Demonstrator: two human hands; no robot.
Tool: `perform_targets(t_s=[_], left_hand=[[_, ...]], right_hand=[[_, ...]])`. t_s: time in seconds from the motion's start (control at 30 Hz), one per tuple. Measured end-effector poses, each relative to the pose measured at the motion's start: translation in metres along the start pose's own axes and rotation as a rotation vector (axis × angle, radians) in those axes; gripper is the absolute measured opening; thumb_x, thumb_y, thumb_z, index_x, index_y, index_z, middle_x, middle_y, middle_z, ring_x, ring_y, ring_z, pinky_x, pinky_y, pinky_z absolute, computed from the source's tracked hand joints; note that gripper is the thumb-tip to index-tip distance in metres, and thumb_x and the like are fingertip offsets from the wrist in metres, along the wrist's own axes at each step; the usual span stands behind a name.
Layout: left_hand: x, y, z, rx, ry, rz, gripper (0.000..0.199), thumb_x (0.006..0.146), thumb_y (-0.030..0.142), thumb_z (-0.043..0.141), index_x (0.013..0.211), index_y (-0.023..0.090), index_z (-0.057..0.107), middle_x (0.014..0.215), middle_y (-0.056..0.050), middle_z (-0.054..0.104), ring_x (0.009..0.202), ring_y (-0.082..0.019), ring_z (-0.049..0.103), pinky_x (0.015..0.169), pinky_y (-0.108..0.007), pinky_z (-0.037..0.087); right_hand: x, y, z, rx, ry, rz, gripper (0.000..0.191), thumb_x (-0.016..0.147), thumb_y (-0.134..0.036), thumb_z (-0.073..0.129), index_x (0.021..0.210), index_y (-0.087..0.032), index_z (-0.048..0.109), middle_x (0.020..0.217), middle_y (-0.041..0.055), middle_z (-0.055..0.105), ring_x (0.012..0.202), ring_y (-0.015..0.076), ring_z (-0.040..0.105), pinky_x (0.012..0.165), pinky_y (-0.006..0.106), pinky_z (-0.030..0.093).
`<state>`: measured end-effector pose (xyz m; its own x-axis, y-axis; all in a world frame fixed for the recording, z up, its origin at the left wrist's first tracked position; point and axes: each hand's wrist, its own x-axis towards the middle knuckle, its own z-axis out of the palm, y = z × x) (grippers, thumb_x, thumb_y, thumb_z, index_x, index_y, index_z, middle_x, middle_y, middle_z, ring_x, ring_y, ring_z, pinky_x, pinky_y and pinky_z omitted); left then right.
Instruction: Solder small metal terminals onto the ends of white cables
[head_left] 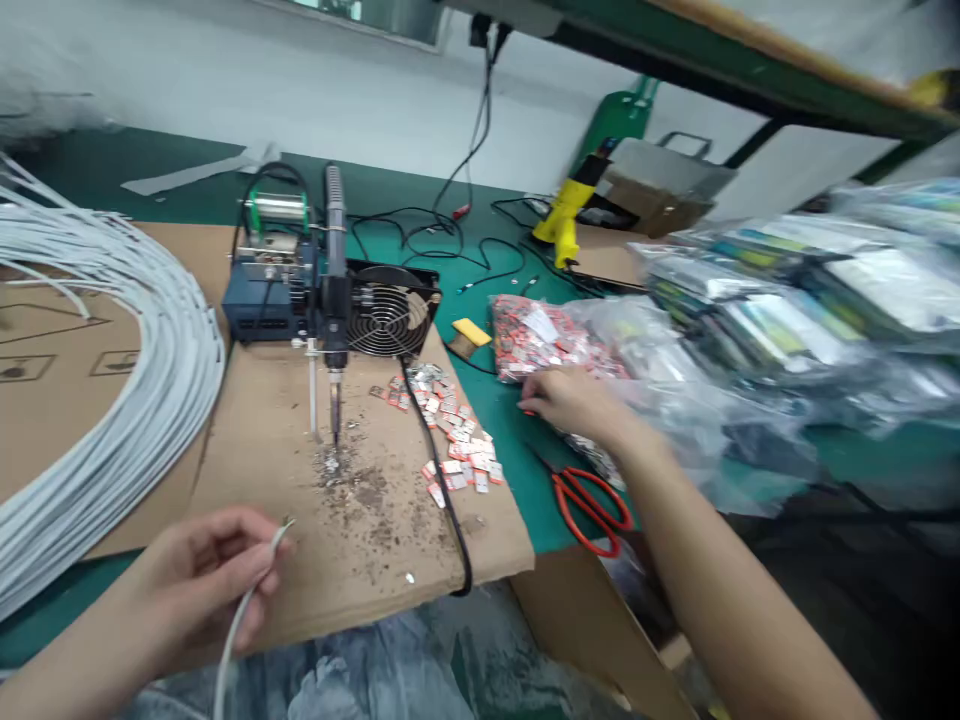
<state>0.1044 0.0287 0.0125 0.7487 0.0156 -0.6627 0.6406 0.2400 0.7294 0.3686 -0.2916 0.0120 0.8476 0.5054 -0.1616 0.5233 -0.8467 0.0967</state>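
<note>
Head view: the left hand point(206, 575) pinches a white cable point(227, 655) near its bare end, over the worktop's point(538, 505) front edge. The right hand point(562, 400) pinches a small red piece point(529, 412) beside a bag of red parts point(525, 345), farther from that edge than the red-handled scissors point(589, 505).

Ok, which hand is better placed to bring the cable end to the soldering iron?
Likely the left hand: it holds the white cable near its end, on the near side of the soldering iron. The right hand is farther off, by the bag of red parts.
</note>
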Motion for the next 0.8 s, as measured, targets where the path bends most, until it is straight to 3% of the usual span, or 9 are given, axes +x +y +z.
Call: perform_targets(t_s=[0.1, 0.27, 0.5, 0.67, 0.73, 0.8], left_hand=[[0.011, 0.018, 0.005, 0.014, -0.107, -0.001, 0.041, 0.064, 0.048, 0.076, 0.080, 0.014, 0.059, 0.064, 0.004, 0.060, 0.041, -0.005, 0.052, 0.040, -0.016, 0.038], [0.028, 0.036, 0.004, 0.108, -0.102, 0.041, 0.034, 0.068, 0.035, 0.073, 0.082, 0.013, 0.053, 0.059, 0.007, 0.056, 0.044, -0.005, 0.054, 0.042, -0.016, 0.040], [0.048, 0.046, 0.008, 0.247, -0.185, 0.080, 0.020, 0.075, 0.027, 0.064, 0.080, 0.013, 0.050, 0.048, 0.007, 0.055, 0.045, -0.006, 0.052, 0.046, -0.017, 0.042], [0.053, 0.048, 0.007, 0.271, -0.195, 0.097, 0.029, 0.078, 0.039, 0.062, 0.080, 0.011, 0.055, 0.067, 0.002, 0.060, 0.047, -0.006, 0.052, 0.044, -0.017, 0.044], [0.053, 0.049, 0.007, 0.290, -0.203, 0.078, 0.030, 0.078, 0.041, 0.062, 0.077, 0.011, 0.056, 0.070, 0.000, 0.061, 0.047, -0.006, 0.051, 0.043, -0.018, 0.044], [0.053, 0.050, 0.007, 0.279, -0.217, 0.058, 0.031, 0.077, 0.041, 0.064, 0.074, 0.012, 0.056, 0.067, 0.002, 0.059, 0.046, -0.005, 0.050, 0.043, -0.018, 0.044]], right_hand=[[0.001, 0.004, 0.003, -0.020, -0.050, -0.075, 0.009, 0.081, -0.018, 0.059, 0.074, -0.015, 0.064, 0.077, 0.0097, 0.065, 0.076, 0.0242, 0.059, 0.067, 0.030, 0.038], [-0.003, 0.010, 0.003, -0.014, -0.069, -0.169, 0.011, 0.084, -0.018, 0.053, 0.080, -0.012, 0.061, 0.088, 0.0164, 0.061, 0.084, 0.0279, 0.055, 0.074, 0.035, 0.036], [-0.002, 0.013, -0.001, 0.066, -0.124, -0.226, 0.009, 0.081, -0.014, 0.057, 0.073, -0.018, 0.057, 0.078, 0.0085, 0.060, 0.073, 0.0224, 0.053, 0.067, 0.031, 0.036], [-0.015, -0.015, -0.015, 0.201, -0.055, -0.168, 0.009, 0.085, -0.021, 0.053, 0.080, -0.016, 0.058, 0.078, 0.0081, 0.061, 0.065, 0.0186, 0.053, 0.063, 0.031, 0.038], [-0.022, -0.037, -0.018, 0.338, -0.019, -0.114, 0.012, 0.084, -0.026, 0.054, 0.080, -0.016, 0.059, 0.066, 0.0052, 0.058, 0.056, 0.0172, 0.050, 0.055, 0.030, 0.038], [-0.029, -0.063, -0.019, 0.569, -0.007, -0.168, 0.015, 0.084, -0.030, 0.054, 0.080, -0.016, 0.058, 0.065, 0.0044, 0.060, 0.056, 0.0159, 0.052, 0.053, 0.028, 0.041]])
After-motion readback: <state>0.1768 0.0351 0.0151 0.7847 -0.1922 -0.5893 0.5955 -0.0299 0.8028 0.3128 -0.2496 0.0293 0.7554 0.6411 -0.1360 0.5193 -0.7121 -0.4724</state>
